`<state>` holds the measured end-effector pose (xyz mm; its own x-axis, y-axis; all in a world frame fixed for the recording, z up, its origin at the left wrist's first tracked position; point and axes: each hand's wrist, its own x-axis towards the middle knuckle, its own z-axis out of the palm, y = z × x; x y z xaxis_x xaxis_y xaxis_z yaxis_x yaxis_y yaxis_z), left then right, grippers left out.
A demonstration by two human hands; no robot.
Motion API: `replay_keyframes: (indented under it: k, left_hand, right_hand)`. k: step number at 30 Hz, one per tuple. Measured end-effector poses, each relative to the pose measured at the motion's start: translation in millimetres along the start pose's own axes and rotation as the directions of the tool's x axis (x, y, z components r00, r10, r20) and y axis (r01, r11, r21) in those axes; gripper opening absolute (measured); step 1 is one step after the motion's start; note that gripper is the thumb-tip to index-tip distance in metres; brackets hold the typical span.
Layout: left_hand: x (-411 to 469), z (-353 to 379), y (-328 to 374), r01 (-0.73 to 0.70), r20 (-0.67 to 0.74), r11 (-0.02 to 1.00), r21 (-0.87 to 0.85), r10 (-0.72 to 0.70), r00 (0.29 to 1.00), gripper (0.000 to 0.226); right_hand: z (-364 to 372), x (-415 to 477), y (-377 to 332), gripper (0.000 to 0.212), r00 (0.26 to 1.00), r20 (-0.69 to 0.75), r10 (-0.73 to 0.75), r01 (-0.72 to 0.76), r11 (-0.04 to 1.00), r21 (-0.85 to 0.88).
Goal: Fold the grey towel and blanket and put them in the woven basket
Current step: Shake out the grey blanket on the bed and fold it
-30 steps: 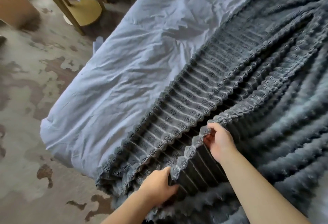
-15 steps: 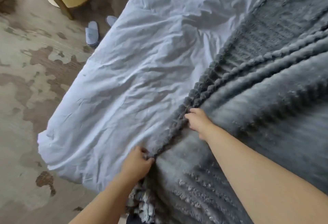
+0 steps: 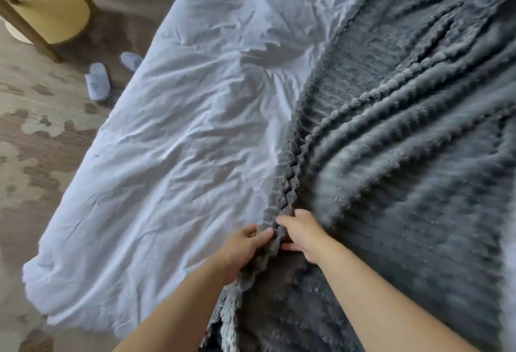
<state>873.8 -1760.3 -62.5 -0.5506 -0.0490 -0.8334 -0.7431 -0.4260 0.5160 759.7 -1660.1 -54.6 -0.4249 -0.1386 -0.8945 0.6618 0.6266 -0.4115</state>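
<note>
A thick grey ribbed blanket (image 3: pixel 405 156) lies folded over itself along the right half of the bed, its bumpy edges stacked in a line running down to my hands. My left hand (image 3: pixel 243 245) grips that stacked edge from the left side. My right hand (image 3: pixel 301 231) pinches the same edge from the right, close beside the left hand. The blanket's near end hangs over the bed's edge below my arms. No towel or woven basket is in view.
The bed is covered by a wrinkled white sheet (image 3: pixel 181 142), bare on the left half. Left of the bed on the patterned floor lie two white slippers (image 3: pixel 97 83). A yellow round stool with wooden legs (image 3: pixel 53 17) stands at the top left.
The open blanket flap has been folded over to the right, baring more white sheet. My hands have drawn close together on the stacked edge.
</note>
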Motion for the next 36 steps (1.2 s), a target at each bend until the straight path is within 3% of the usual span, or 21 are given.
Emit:
replay_keyframes:
  k: [2, 5, 9, 12, 13, 15, 19, 23, 29, 33, 36]
  left_hand:
    - [-19, 6, 2, -0.061, -0.106, 0.987, 0.149, 0.078, 0.991, 0.026]
    - [-52, 9, 6, -0.08, -0.319, 0.913, 0.399, 0.221, 0.922, 0.007]
    - [-93, 19, 9, -0.228, -0.418, 0.934, 0.273, 0.329, 0.847, 0.018]
    - [-121, 32, 15, -0.37, -0.425, 0.905, 0.211, 0.426, 0.799, 0.016]
    - [-129, 36, 16, -0.387, -0.403, 0.911, 0.144, 0.411, 0.818, 0.025]
    - [-139, 39, 14, -0.324, -0.37, 0.933, 0.158, 0.36, 0.857, 0.038]
    - [-141, 42, 9, -0.183, -0.421, 0.861, 0.475, 0.404, 0.812, 0.047]
    - [-131, 58, 13, -0.12, -0.491, 0.836, 0.535, 0.423, 0.762, 0.035]
    - [-105, 73, -2, -0.116, -0.613, 0.924, 0.365, 0.332, 0.717, 0.022]
    - [-84, 78, -4, -0.091, -0.593, 0.933, 0.348, 0.294, 0.749, 0.018]
    - [-66, 78, -3, 0.056, -0.588, 0.9, 0.433, 0.235, 0.774, 0.011]
  right_hand:
    - [-2, -22, 2, 0.011, 0.996, -0.074, -0.054, 0.056, 0.998, 0.025]
    - [-7, -58, 1, 0.023, 0.986, -0.115, -0.124, 0.136, 0.986, 0.101]
    - [1, -103, -14, 0.032, 0.941, -0.178, -0.288, 0.316, 0.936, 0.153]
    - [18, -131, -24, 0.016, 0.91, -0.044, -0.413, 0.415, 0.902, 0.117]
    - [24, -138, -25, 0.008, 0.912, 0.056, -0.407, 0.397, 0.909, 0.13]
    - [28, -147, -24, 0.014, 0.911, 0.237, -0.337, 0.313, 0.94, 0.134]
    - [-6, -160, -12, 0.043, 0.902, 0.334, -0.273, 0.24, 0.961, 0.136]
    - [-77, -151, 15, 0.034, 0.948, 0.21, -0.239, 0.23, 0.971, 0.065]
    - [-191, -131, 86, 0.024, 0.997, -0.035, -0.065, 0.067, 0.994, 0.082]
    - [-240, -122, 130, 0.018, 0.988, -0.148, 0.035, -0.019, 0.994, 0.112]
    - [-266, -115, 156, 0.015, 0.977, -0.186, 0.108, -0.08, 0.985, 0.153]
